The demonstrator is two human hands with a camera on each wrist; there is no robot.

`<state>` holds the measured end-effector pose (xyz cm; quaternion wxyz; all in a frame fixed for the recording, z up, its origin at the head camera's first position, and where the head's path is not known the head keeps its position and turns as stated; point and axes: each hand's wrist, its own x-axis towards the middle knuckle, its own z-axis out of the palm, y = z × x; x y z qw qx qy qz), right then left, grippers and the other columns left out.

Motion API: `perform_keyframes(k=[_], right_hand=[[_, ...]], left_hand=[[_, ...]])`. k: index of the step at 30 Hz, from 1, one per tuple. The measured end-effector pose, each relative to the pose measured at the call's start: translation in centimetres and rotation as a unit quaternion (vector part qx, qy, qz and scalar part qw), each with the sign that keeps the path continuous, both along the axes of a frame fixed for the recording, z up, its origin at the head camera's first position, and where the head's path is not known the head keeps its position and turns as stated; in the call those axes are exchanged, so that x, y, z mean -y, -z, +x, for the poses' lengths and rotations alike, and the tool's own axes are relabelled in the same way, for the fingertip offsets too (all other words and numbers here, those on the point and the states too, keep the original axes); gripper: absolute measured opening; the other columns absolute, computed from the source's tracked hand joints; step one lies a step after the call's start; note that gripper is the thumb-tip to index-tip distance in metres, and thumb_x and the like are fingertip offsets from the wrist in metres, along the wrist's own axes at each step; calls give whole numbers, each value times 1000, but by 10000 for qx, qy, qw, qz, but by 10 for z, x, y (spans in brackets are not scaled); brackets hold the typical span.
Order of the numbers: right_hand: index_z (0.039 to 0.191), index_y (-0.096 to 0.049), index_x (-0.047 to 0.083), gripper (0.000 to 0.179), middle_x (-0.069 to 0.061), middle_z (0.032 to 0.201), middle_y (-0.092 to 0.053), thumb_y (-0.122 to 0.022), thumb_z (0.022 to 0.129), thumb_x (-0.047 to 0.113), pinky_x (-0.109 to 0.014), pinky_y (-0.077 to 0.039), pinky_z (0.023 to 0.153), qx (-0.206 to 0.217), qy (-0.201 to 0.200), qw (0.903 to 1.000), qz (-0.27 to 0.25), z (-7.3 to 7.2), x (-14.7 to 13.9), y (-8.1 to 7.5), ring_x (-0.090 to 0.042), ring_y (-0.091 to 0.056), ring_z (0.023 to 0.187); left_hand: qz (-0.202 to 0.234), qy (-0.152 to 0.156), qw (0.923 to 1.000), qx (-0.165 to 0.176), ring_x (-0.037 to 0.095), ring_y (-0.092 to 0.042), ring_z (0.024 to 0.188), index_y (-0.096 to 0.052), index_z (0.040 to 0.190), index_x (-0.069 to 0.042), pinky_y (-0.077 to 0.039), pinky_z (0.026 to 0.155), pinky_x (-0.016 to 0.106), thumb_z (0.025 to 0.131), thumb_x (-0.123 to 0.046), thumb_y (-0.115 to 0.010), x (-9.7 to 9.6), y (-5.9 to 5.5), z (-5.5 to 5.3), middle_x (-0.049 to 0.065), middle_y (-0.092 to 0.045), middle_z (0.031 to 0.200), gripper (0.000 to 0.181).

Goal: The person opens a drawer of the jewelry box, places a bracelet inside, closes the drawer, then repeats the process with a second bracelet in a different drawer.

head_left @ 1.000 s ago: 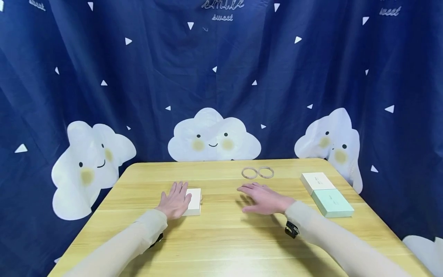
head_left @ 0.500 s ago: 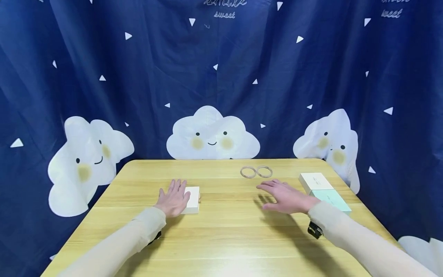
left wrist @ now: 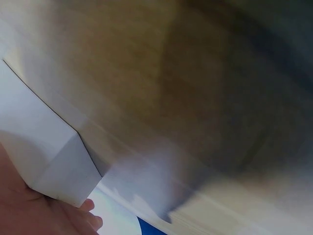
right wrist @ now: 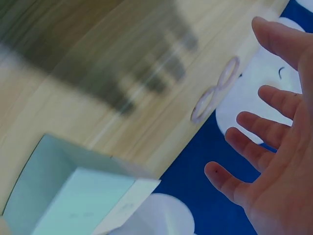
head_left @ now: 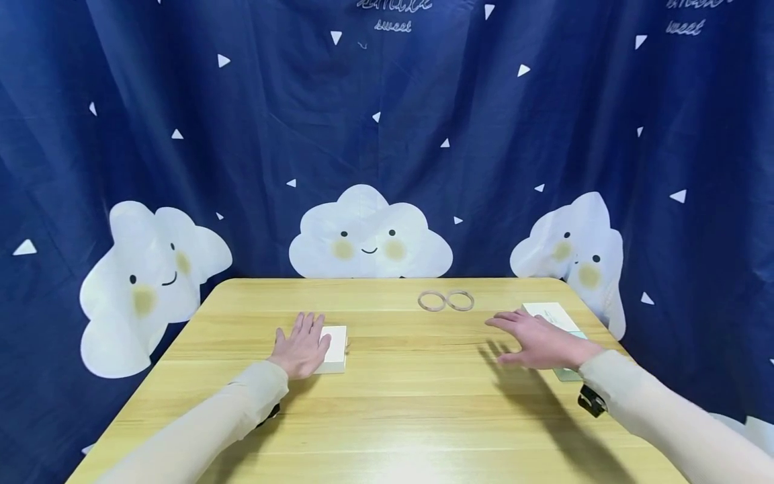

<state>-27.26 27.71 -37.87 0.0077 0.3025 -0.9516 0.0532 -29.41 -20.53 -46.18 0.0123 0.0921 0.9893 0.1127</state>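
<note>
In the head view, my left hand (head_left: 300, 346) lies at the left side of a small white box (head_left: 334, 353), fingers straight and thumb reaching over its top. The left wrist view shows the same white box (left wrist: 41, 117) against the palm, fingertips beyond its end. My right hand (head_left: 538, 341) is above the table at the right, with nothing in it. Its spread fingers show in the right wrist view, where the hand (right wrist: 279, 156) is apart from everything. Behind it are a white box (head_left: 549, 313) and a mint-green box (head_left: 567, 375), both partly hidden by the hand.
Two thin rings (head_left: 432, 301) lie side by side near the back edge of the wooden table (head_left: 411, 417). A dark blue curtain (head_left: 375, 94) with printed clouds hangs right behind the table.
My right hand has moved right across the table, from the middle to in front of the boxes, fingers still spread. The left hand has stayed by the small white box.
</note>
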Motion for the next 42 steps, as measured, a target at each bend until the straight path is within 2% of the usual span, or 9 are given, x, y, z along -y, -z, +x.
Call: perform_keyframes(k=[4, 10, 15, 21, 28, 32, 42], right_hand=[[146, -53, 14, 76, -19, 147, -53, -80, 82, 46, -78, -34, 99, 68, 211, 9997, 78, 2, -14, -5, -52, -43, 136], [145, -54, 14, 76, -20, 149, -50, -82, 80, 43, -80, -31, 99, 241, 423, 9987, 178, 5, -34, -10, -46, -44, 136], [144, -54, 12, 79, -19, 146, -53, -85, 77, 40, -79, -34, 95, 244, 502, 9981, 279, 6, -51, -12, -48, -45, 135], [142, -56, 12, 83, -19, 143, -55, -88, 71, 38, -80, -34, 93, 236, 571, 9976, 323, 5, -68, -10, -57, -43, 133], [141, -57, 9, 90, -18, 140, -59, -92, 63, 40, -78, -36, 89, 350, 650, 9965, 384, 4, -86, -4, -48, -49, 130], [142, -56, 10, 93, -18, 141, -58, -93, 62, 39, -81, -35, 88, 457, 718, 9955, 408, 3, -92, -2, -48, -48, 130], [141, -56, 9, 96, -17, 138, -60, -94, 59, 41, -79, -39, 88, 483, 735, 9952, 430, 1, -99, 1, -46, -52, 125]], left_hand=[[67, -15, 10000, -21, 43, -8, 155, -18, 161, -6, -7, 111, 80, 108, -48, -22, 0, -1, 1, 22, -15, 167, 68], [126, -54, 9999, -22, 43, -7, 155, -19, 161, -5, -6, 111, 80, 107, -51, -23, -1, 0, 1, 23, -15, 167, 71], [125, -32, 9999, -14, 44, -8, 154, -20, 161, -4, -6, 111, 80, 108, -49, -25, -1, -3, 3, 24, -16, 166, 70], [51, -33, 10000, -49, 44, -7, 154, -19, 161, -6, -6, 110, 80, 107, -51, -24, 0, 0, 1, 23, -15, 167, 70], [80, 25, 9999, -72, 45, -7, 154, -19, 161, -7, -5, 110, 81, 107, -53, -22, 0, 3, -1, 24, -15, 166, 71], [90, 19, 9999, -84, 45, -7, 154, -19, 162, -8, -4, 110, 81, 107, -52, -23, 0, 3, -1, 25, -16, 166, 70], [212, 8, 9997, -72, 46, -7, 154, -21, 161, -7, -2, 110, 81, 106, -50, -25, -1, 3, 0, 26, -15, 166, 70]])
